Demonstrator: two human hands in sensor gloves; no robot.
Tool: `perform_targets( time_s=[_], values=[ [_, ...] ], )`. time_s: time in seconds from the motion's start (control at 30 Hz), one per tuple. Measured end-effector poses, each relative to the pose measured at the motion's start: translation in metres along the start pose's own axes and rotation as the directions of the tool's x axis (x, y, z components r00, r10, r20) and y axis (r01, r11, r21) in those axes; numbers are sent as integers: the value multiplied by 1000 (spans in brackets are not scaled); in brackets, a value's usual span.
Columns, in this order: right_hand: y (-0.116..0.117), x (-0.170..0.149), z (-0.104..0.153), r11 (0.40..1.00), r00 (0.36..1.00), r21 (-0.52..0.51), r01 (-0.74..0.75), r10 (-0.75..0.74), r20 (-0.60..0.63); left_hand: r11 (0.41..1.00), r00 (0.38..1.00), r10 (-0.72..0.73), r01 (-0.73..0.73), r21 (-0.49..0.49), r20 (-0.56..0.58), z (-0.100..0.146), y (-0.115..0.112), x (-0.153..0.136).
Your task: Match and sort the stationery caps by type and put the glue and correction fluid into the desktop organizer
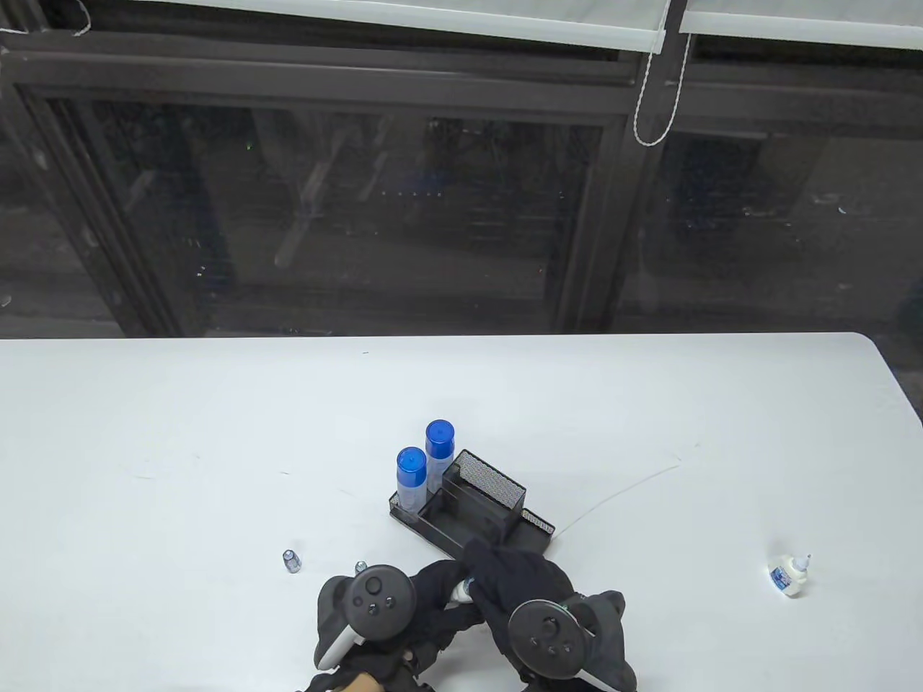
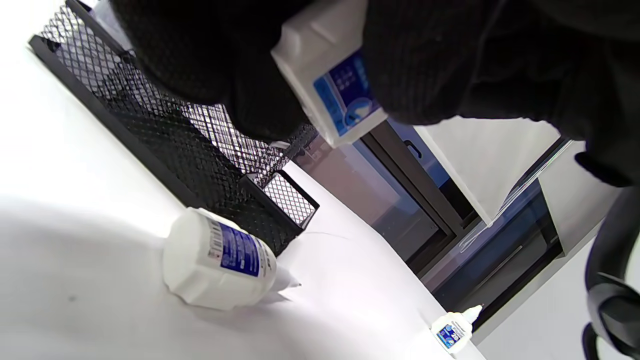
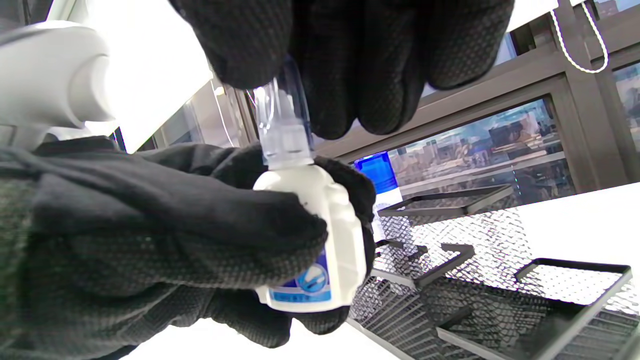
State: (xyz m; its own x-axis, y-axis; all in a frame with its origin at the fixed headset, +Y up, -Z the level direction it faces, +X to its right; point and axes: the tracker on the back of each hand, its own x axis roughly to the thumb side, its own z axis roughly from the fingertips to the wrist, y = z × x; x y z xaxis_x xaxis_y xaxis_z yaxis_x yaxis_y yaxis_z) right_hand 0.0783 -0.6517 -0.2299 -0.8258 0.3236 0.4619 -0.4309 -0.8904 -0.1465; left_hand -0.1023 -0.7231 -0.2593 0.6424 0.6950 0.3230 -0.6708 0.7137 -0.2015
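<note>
My left hand [image 1: 438,585] grips a small white bottle [image 3: 320,240] with a blue label, also seen in the left wrist view [image 2: 335,85]. My right hand [image 1: 482,561] pinches a clear cap [image 3: 282,125] that sits over the bottle's nozzle. Both hands meet just in front of the black mesh organizer [image 1: 484,481]. Two blue-capped glue tubes [image 1: 411,479] [image 1: 439,450] stand upright in its left end. A second white bottle [image 2: 220,260] lies uncapped on the table beside the organizer, hidden under my hands in the table view. A third uncapped bottle [image 1: 789,574] lies far right.
Two small clear caps [image 1: 290,560] [image 1: 360,567] stand on the white table [image 1: 180,447] left of my hands. The table's far edge meets a dark window wall. A thin line of thread runs from the organizer toward the right.
</note>
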Motion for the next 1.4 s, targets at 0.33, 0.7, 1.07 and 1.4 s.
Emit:
perform_targets(
  time_s=[0.33, 0.7, 1.07, 1.4],
  values=[
    [5, 5, 3, 997, 1000, -77, -7, 9, 19, 998, 1000, -8, 7, 58, 27, 3, 3, 0],
    [4, 1, 1, 998, 999, -54, 17, -15, 44, 995, 997, -71, 70, 70, 14, 0, 14, 7],
    [6, 8, -7, 1000, 1000, -5, -1, 1, -10, 993, 994, -111, 110, 32, 21, 2, 16, 7],
    [-23, -12, -18, 998, 994, -66, 11, -18, -108, 936, 939, -340, 343, 85, -52, 9, 36, 6]
  ],
)
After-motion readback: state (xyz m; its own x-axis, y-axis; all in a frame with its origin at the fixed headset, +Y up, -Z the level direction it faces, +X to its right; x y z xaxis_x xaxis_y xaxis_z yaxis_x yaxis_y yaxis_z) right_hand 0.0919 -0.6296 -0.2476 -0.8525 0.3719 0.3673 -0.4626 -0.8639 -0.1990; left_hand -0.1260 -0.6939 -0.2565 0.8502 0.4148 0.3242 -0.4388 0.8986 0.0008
